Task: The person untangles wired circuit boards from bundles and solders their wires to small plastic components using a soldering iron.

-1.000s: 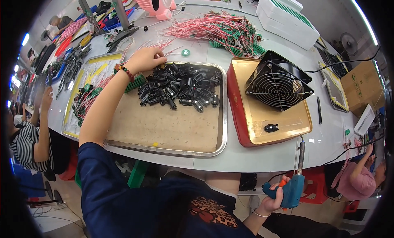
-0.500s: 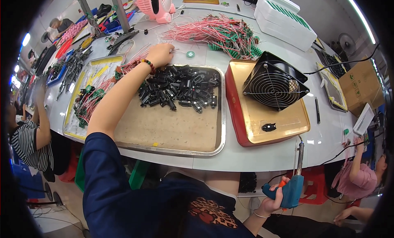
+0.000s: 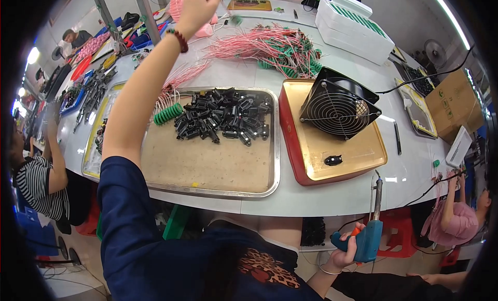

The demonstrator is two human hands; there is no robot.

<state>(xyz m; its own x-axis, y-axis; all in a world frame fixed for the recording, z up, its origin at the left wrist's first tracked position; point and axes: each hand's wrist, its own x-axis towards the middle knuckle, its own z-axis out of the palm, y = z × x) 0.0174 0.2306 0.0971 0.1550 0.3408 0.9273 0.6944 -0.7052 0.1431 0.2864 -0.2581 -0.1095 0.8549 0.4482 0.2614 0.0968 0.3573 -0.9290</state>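
The left hand (image 3: 199,8), loosely closed, is raised over the red wire bundles (image 3: 264,44). The right hand (image 3: 345,254) grasps a blue soldering gun (image 3: 369,233) below the tabletop (image 3: 332,197). A black fan (image 3: 337,106) sits on the gold tray (image 3: 363,161), with white boxes (image 3: 353,23) behind.

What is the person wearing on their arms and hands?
The left arm has a dark blue sleeve that covers the shoulder and upper arm and stops at about the elbow. The forearm below it is bare. A bracelet of dark red beads circles the left wrist. The left hand wears no glove. The right hand is bare too, with a thin bangle on its wrist.
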